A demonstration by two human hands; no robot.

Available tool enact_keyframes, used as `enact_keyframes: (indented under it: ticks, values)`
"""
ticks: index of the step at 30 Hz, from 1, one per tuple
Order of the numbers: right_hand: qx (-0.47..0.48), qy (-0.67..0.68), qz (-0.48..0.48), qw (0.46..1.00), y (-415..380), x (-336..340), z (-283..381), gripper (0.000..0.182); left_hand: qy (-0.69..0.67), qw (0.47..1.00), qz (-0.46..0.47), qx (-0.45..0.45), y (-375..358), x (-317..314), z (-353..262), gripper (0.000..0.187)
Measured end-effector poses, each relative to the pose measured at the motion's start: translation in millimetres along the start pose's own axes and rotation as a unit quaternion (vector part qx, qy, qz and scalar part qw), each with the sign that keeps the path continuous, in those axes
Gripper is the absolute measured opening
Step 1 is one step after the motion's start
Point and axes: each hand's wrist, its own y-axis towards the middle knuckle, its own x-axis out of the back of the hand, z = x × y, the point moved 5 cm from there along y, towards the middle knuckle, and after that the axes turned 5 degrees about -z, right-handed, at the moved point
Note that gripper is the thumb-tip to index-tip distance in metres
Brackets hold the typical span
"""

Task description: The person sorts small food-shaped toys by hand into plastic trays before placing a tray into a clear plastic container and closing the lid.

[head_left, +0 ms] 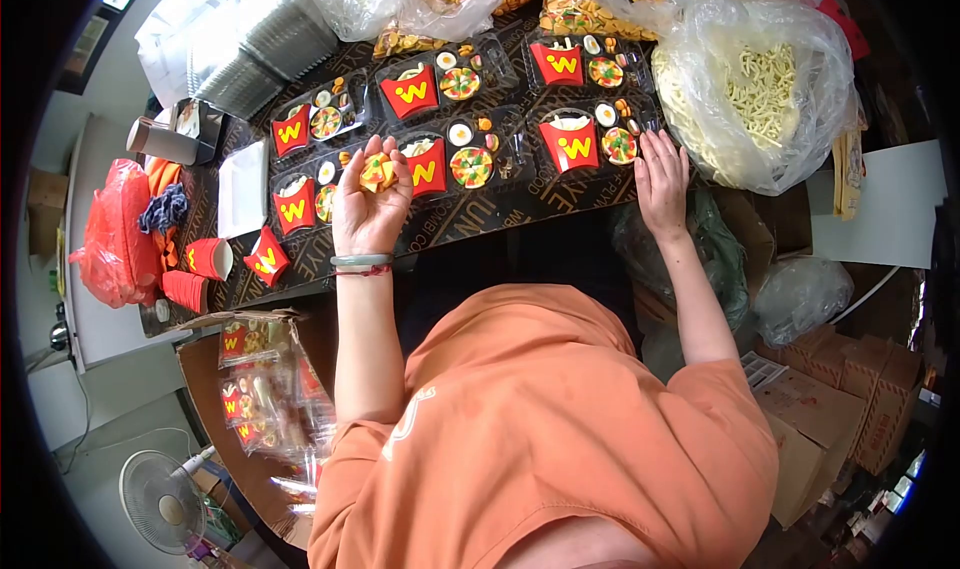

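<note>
Palm up and cupped, my left hand (368,214) holds several small yellow-orange toy pieces (378,172) over the front row of clear plastic trays. My right hand (662,184) lies palm down with its fingers stretched out, fingertips at the right edge of the front-right tray (545,161). That tray contains a red toy fries box (570,141) with a yellow W, a toy pizza (619,146), a toy egg half (606,115) and small orange pieces. Beside my left hand, another red fries box (428,167) and toy pizza (471,168) sit in the front-middle tray.
Bags of orange pieces (590,14) and pale toy fries (760,89) stand along the back. Stacked clear trays (235,34) are at back left. Red boxes (207,258) and a red bag (115,234) lie left. Below is a carton (215,369) of packed sets.
</note>
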Motion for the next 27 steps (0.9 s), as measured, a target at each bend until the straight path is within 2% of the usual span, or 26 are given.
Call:
enact_keyframes:
  ticks: [5, 8, 11, 12, 14, 16, 17, 18, 20, 27]
  values:
    - [-0.006, 0.017, -0.009, 1.0, 10.9, 1.9, 4.0, 0.035, -0.003, 1.0, -0.018, -0.016, -2.5, 2.0, -4.7, 0.028]
    - [-0.007, 0.027, -0.081, 0.996, 29.9, 15.2, 31.5, 0.03, -0.005, 1.0, -0.017, -0.006, -5.6, 2.3, -2.2, 0.025]
    - [0.047, 0.207, -0.07, 0.975, 59.3, 7.9, 72.5, 0.017, 0.024, 1.0, -0.011, 0.015, -3.3, 9.0, 11.6, 0.024]
    - [0.066, 0.237, -0.037, 0.969, 68.3, 3.4, 91.3, 0.016, 0.029, 0.999, -0.035, 0.017, -5.0, 8.5, 22.0, 0.023]
    - [0.12, 0.273, 0.0, 0.954, 86.1, -5.0, 126.4, 0.012, 0.059, 0.996, -0.024, 0.067, -1.8, 15.7, 40.4, 0.023]
    - [0.127, 0.254, 0.068, 0.956, 98.5, -21.7, 147.3, 0.011, 0.082, 0.994, -0.03, 0.07, -0.9, 19.3, 53.0, 0.021]
    - [0.12, 0.255, 0.076, 0.956, 102.0, -34.2, 152.7, 0.018, 0.084, 0.993, -0.054, 0.066, -0.2, 21.1, 56.6, 0.021]
    - [0.124, 0.255, 0.078, 0.956, 105.5, -36.1, 158.0, 0.018, 0.08, 0.993, -0.054, 0.063, 1.3, 22.0, 58.0, 0.021]
    - [0.063, 0.144, 0.208, 0.965, 108.3, -52.9, 159.9, 0.023, 0.084, 0.992, -0.068, 0.06, 4.2, 26.5, 58.1, 0.023]
    - [-0.011, 0.178, 0.242, 0.954, 106.1, -63.0, 157.3, 0.023, 0.086, 0.993, -0.06, 0.055, 3.2, 28.7, 56.7, 0.023]
